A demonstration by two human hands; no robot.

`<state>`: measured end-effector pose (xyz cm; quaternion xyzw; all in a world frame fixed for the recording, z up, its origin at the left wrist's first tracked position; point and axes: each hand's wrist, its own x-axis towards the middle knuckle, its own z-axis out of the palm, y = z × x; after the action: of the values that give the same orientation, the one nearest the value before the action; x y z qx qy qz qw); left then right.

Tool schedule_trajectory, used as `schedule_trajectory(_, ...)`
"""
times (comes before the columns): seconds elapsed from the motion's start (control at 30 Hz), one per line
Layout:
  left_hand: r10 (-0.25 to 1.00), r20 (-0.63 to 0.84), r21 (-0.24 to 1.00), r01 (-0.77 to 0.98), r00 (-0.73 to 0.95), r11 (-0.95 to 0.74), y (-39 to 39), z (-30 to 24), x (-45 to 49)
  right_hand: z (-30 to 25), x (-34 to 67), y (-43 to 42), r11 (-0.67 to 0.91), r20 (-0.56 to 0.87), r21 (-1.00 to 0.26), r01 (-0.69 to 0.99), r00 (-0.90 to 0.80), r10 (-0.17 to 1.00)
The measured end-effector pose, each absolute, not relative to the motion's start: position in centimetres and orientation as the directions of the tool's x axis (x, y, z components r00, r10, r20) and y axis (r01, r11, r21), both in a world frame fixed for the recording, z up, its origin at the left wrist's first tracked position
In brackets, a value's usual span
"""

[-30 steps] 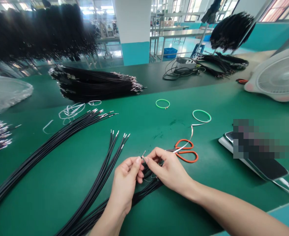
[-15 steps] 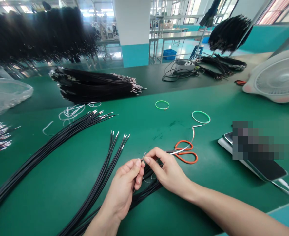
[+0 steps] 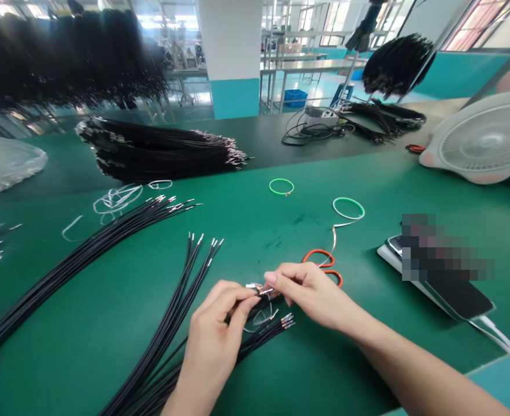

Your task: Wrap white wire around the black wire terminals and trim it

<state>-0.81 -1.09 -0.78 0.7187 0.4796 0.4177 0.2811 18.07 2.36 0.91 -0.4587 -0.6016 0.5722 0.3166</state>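
— Left hand [image 3: 214,346], what has it got?
— Thumb and forefinger are pinched narrow on a thin whitish wire tie [image 3: 260,289]. The right hand [image 3: 316,294] nips the same tie from the other side, fingertips almost meeting.
— Where does the tie run?
— Its slack loop hangs just under both hands, beside the short bundle of black insulated wires with metal terminal tips [image 3: 272,330], which lies on the green table mat [image 3: 289,375] beneath the fingers.
— How would it handle?
— Very light, springy and slippery, I judge, so best pinched near its ends. The bundle looks limp. Grip it just behind the terminals, which seem easily bent.
— Around them?
— Orange-handled scissors [image 3: 312,252] lie just beyond the right hand, with a green rubber ring [image 3: 348,198] farther out. A longer sheaf of black wires [image 3: 179,300] lies left of the left hand.
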Motion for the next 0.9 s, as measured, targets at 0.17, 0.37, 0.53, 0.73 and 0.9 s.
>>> schedule_trajectory(0.17, 0.876, 0.398, 0.727, 0.490, 0.271, -0.482, -1.1, -0.7, -0.7, 0.5, 17.4, 2.3, -0.208, -0.258, -0.964, 0.163, -0.419, 0.870)
schedule_trajectory(0.37, 0.873, 0.363, 0.668, 0.562, 0.326, -0.488, -1.2, -0.7, -0.7, 0.4, 17.2, 2.7, -0.208, -0.225, -0.974, 0.087, -0.398, 0.889)
schedule_trajectory(0.53, 0.852, 0.397, 0.626, 0.578, 0.342, -0.524, -1.7, -0.1, -0.8, 0.7, 17.8, 3.0, -0.197, -0.186, -0.980, 0.027, -0.476, 0.860)
schedule_trajectory(0.73, 0.879, 0.327, 0.654, 0.589, 0.346, -0.475, -2.2, 0.5, -0.9, 0.4, 17.9, 3.1, -0.228, -0.220, -0.972, 0.051, -0.526, 0.821)
schedule_trajectory(0.9, 0.842, 0.355, 0.625, 0.567, 0.406, -0.537, -2.0, -0.2, -1.4, 0.3, 17.3, 2.8, -0.259, -0.214, -0.965, -0.031, -0.474, 0.854)
